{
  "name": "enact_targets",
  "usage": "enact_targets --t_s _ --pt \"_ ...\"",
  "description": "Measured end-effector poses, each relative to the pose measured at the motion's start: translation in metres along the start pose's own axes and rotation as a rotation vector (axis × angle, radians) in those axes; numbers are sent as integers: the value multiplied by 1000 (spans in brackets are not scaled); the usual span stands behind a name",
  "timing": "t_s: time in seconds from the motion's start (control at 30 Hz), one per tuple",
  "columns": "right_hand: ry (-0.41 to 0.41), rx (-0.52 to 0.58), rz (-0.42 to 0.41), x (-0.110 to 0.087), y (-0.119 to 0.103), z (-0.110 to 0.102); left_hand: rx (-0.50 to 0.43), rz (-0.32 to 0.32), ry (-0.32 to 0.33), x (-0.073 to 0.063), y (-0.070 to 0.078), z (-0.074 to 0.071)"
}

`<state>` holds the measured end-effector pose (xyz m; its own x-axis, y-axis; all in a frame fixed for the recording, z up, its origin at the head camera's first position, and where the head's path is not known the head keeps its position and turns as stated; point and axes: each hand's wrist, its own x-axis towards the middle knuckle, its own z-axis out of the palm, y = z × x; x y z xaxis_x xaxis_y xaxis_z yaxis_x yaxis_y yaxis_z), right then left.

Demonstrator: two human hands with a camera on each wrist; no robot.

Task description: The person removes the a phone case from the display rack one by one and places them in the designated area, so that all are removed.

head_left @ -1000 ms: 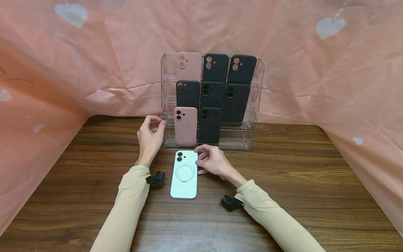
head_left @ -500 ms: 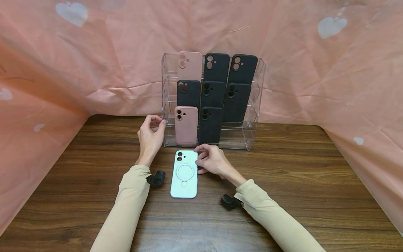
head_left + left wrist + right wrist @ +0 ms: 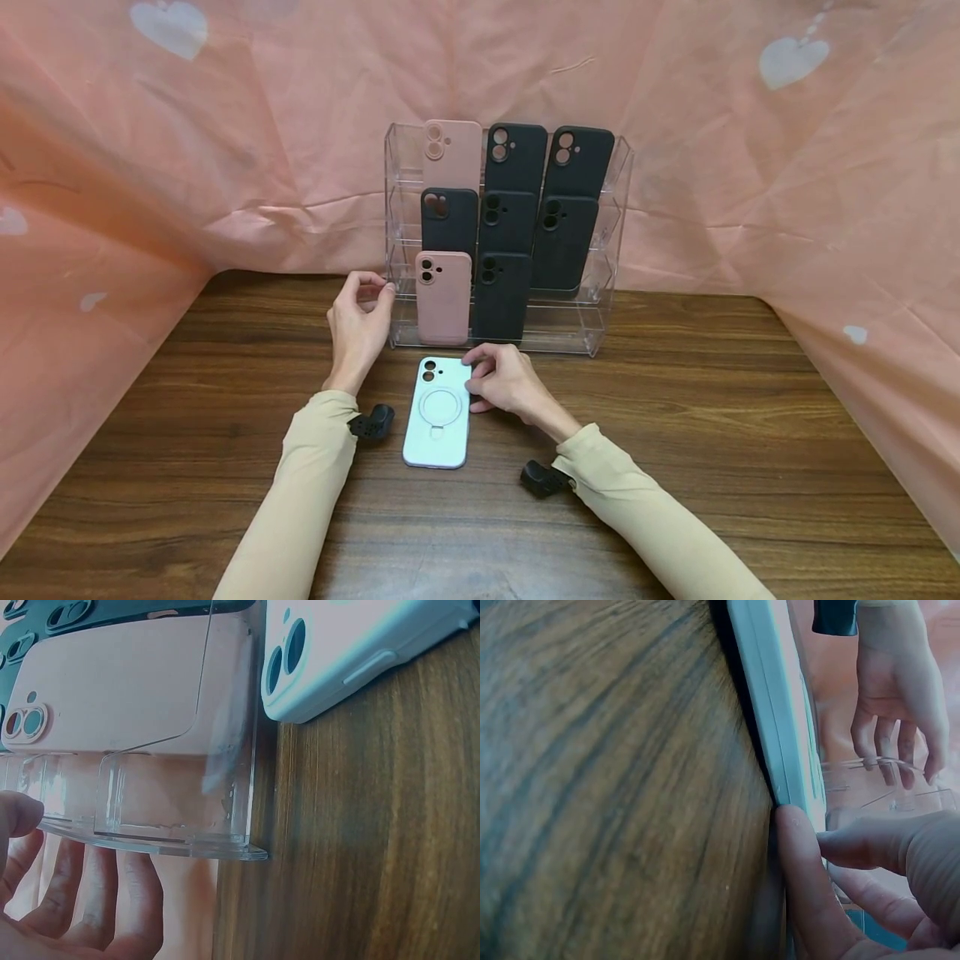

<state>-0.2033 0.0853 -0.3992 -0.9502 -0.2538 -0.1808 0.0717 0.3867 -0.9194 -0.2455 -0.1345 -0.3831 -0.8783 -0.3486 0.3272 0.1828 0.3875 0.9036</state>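
My left hand (image 3: 357, 332) grips the left side panel of a clear acrylic display rack (image 3: 558, 340). In the left wrist view, its thumb lies at the panel's edge (image 3: 176, 844) and the fingers curl on the outer side. A white phone case (image 3: 435, 448) lies in front of the rack, with a ring and a small tab on its back and two camera holes at the upper left. My right hand (image 3: 508, 385) pinches its right edge near the top. Seen from the right wrist, a fingertip touches the case's side wall (image 3: 769, 697) and the thumb is at its face.
The rack bears pink (image 3: 444, 304) and black (image 3: 501, 300) phone cases in tiered rows, several in all. A pink cloth (image 3: 705, 192) with white hearts hangs behind and at both sides. Wooden table (image 3: 720, 450) extends around both arms.
The white phone case has turned slightly, its lower end shifting a little to the left. My right wrist has moved slightly left with it. The left hand keeps its grip on the rack.
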Motion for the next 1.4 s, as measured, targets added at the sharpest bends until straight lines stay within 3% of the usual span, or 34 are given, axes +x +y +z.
enact_targets --t_s 0.2,0.73,1.4 --pt "-25 16 12 1 0 -2 0 -3 3 1 -1 0" --pt "-98 -21 -73 5 2 -8 10 0 1 1 0 1" --pt "-32 46 -187 -2 3 -27 12 -19 0 1 0 -1"
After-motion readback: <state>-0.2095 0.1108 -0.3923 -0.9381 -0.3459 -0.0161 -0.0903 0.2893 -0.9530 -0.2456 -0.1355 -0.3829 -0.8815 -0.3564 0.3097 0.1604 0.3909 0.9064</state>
